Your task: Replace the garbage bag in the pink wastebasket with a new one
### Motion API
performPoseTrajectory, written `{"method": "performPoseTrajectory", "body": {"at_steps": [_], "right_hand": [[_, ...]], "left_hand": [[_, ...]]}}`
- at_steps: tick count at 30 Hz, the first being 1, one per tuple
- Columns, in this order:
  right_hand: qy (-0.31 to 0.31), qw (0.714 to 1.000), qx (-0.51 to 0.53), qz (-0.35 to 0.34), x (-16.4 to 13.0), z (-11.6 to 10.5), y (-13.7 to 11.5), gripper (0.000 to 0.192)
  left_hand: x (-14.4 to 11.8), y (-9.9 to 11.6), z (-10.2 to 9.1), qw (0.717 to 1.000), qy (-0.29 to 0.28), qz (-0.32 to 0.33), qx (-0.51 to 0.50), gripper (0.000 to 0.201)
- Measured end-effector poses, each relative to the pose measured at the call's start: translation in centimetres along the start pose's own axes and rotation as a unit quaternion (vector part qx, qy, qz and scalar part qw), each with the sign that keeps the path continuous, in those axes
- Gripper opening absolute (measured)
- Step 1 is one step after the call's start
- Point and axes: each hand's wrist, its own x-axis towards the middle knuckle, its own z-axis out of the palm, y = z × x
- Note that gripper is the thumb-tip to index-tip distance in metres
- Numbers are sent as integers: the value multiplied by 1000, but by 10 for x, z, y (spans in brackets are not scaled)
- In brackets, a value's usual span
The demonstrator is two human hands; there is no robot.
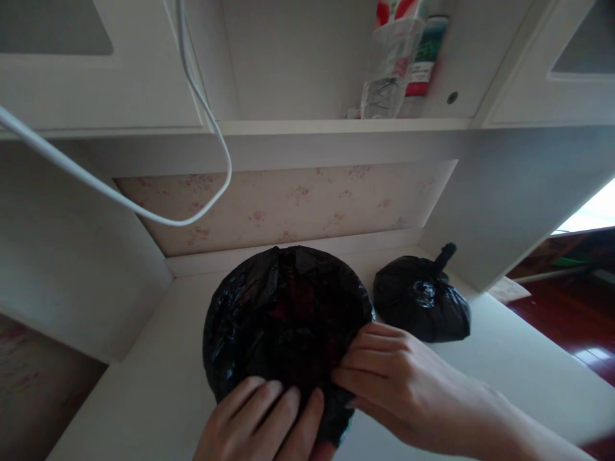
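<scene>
A black plastic bag [240, 307] lines a round bin, its mouth facing up and its film folded over the rim. Faint red shows through the film inside. My left hand [264, 422] is closed over the near rim, fingers curled into the bag's mouth. At the right side of the rim, my right hand [394, 378] pinches the bag's edge between its fingers and thumb. The bin's own wall is hidden under the bag. Just behind my right hand sits a knotted, filled black bag [418, 301].
Bin and knotted bag stand on a white surface [163, 358] inside a cabinet recess. Above is a shelf [336, 127] with a clear plastic bottle [384, 96] and a green-and-red can [425, 57]. A white cable [187, 221] hangs at upper left.
</scene>
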Motion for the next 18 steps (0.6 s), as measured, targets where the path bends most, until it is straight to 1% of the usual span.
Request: {"method": "performPoseTrajectory", "body": {"at_steps": [2,4,6,8,9,11,13,15,17,18], "right_hand": [[29,999,-11,-12,3,4,-5,20],[55,998,-19,-36,4,5,-3,28],[82,994,-32,-64,3,6,4,39],[103,990,-48,-88,1,9,14,44],[111,987,-56,-97,0,12,18,44],[123,984,-72,-105,0,20,23,37],[129,982,-89,-103,1,28,24,29],[122,982,-104,-100,3,34,22,28],[115,982,-111,-103,7,37,18,29],[115,982,-111,-104,9,39,16,28]], "left_hand": [[-2,2,5,1000,17,-19,18,29],[-4,-5,5,999,37,-9,25,31],[-8,-19,3,998,59,24,14,33],[-14,-39,-1,997,61,55,-14,36],[-19,-49,-2,996,55,60,-29,39],[-26,-68,-5,996,42,51,-52,40],[-31,-78,-8,997,32,27,-64,29],[-30,-74,-11,998,15,5,-65,20],[-25,-59,-11,998,8,5,-57,23],[-22,-49,-10,999,17,16,-46,25]]}}
